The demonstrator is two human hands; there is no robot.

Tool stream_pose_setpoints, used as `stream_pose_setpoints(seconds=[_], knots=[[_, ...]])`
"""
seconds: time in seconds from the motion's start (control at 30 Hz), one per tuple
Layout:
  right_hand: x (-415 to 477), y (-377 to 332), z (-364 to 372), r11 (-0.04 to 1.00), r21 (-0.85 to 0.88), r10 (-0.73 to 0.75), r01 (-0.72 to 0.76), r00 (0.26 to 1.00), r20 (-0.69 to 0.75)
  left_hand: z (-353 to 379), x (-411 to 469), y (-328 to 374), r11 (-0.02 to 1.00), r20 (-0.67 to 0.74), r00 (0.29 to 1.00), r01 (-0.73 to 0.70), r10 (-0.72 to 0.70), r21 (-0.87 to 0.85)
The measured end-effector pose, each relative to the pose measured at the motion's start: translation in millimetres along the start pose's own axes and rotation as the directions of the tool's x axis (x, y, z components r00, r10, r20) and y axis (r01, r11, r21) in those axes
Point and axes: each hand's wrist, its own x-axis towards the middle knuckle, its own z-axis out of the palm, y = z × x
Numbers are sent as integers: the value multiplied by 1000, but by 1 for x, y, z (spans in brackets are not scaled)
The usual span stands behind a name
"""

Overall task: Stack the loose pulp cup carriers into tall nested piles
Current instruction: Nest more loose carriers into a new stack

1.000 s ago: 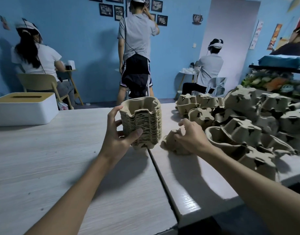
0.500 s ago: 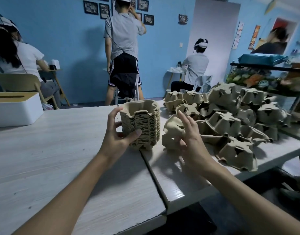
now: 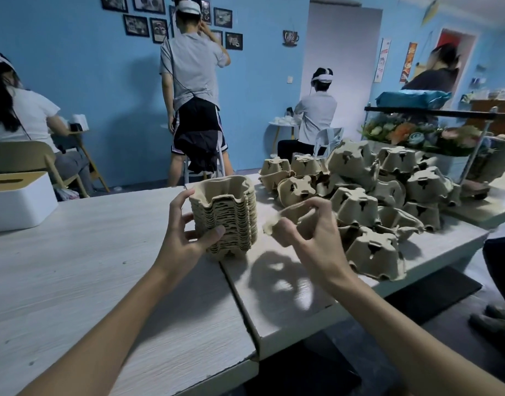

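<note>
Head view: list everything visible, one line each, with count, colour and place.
nested stack: one, tan, at the seam between the tables
single carrier: one, tan, lifted just right of the stack
loose carriers: many, tan, heaped on the right table
tables: two, pale wood-grain, side by side
tissue box: one, white with tan lid, far left
other people: four, far side of the room
framed pictures: several, dark, blue wall
flowers: one bunch, mixed colours, shelf at right
left hand: grips the stack
right hand: pinches the single carrier

We count one nested pile [image 3: 231,212], one separate carrier [image 3: 291,214] held up, and perhaps eighteen loose carriers [image 3: 374,254], overlapping too much to be sure; two tables [image 3: 74,267], one white box [image 3: 17,204], four other people [image 3: 192,75].
</note>
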Motion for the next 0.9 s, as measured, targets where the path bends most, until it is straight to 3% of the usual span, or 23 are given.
stream_pose_setpoints(seconds=[0.1,0.27,0.57,0.73,0.9], knots=[[11,-18,-16,984,153,-75,88,993,-90,6,4,-2,1000,10,1000,-9,9,-12],[37,-46,-26,904,422,-52,70,997,-54,39,6,0,999,72,997,-15,18,-35],[57,-38,-4,952,304,-61,46,997,40,68,13,-6,989,182,977,-126,110,76],[63,-27,2,955,297,-37,15,997,68,54,20,-3,971,185,981,-92,51,221],[67,-22,1,972,230,-70,39,989,128,53,33,8,984,159,984,-108,85,143]])
